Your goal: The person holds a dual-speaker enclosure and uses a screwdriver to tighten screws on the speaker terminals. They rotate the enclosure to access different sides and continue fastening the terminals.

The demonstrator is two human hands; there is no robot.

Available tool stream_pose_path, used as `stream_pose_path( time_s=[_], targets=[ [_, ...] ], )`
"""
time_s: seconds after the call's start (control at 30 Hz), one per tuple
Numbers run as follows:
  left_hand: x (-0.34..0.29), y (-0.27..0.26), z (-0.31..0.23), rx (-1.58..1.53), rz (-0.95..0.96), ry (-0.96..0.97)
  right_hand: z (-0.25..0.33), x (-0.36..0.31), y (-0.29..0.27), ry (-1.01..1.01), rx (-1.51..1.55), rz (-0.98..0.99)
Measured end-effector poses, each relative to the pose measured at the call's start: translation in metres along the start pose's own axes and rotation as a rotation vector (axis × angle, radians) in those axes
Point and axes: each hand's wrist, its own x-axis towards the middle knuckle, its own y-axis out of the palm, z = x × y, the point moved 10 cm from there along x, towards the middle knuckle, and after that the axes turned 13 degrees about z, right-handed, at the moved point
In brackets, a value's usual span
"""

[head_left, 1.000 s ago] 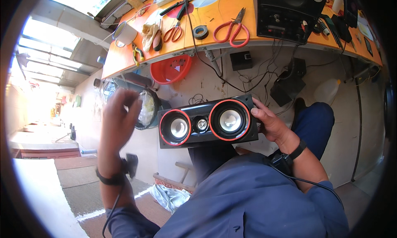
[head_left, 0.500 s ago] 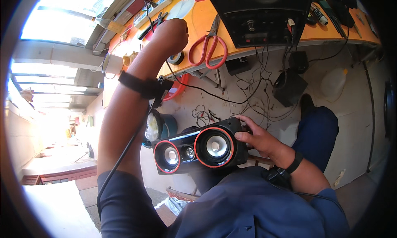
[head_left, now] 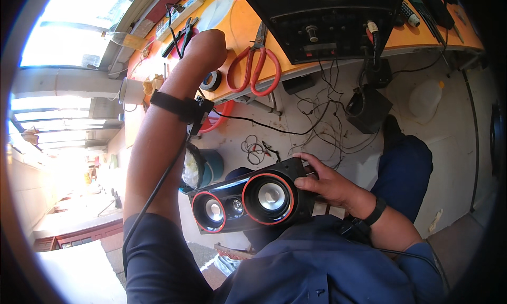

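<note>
A black speaker box [head_left: 248, 201] with two red-ringed cones lies across my lap, facing up. My right hand [head_left: 327, 182] grips its right end, fingers spread over the top edge. My left hand [head_left: 208, 48] is stretched up onto the orange workbench [head_left: 422, 37], curled with its back toward me, its fingers hidden. It sits between black-handled pliers [head_left: 182, 32] and red-handled scissors [head_left: 253, 66], just above a black tape roll [head_left: 213, 81]. Both wrists wear black bands with cables.
A black amplifier box [head_left: 327, 13] stands on the bench with leads hanging down. Below are tangled wires [head_left: 253, 148], a black adapter box [head_left: 369, 108], a white jug [head_left: 425, 98], a red bowl [head_left: 214, 122] and a bin [head_left: 198, 169] holding white material.
My left arm rose from beside the speaker and reached up onto the bench. The speaker sank lower on my lap, still held by my right hand.
</note>
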Motion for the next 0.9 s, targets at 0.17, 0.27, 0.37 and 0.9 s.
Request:
stream_pose_path(
  time_s=[0.17,0.27,0.37,0.9],
  targets=[
    [0.002,-0.002,0.004,0.012,-0.038,0.007,0.002,0.000,0.003,-0.013,0.079,0.001],
    [0.004,-0.003,0.004,0.003,-0.052,-0.002,0.004,0.000,0.004,0.001,0.063,-0.004],
    [0.007,-0.003,0.005,0.017,-0.027,-0.012,0.006,-0.001,0.004,-0.004,0.057,-0.010],
    [0.021,-0.005,0.010,-0.053,-0.039,0.028,0.005,0.002,0.001,-0.006,-0.061,0.010]
  ],
)
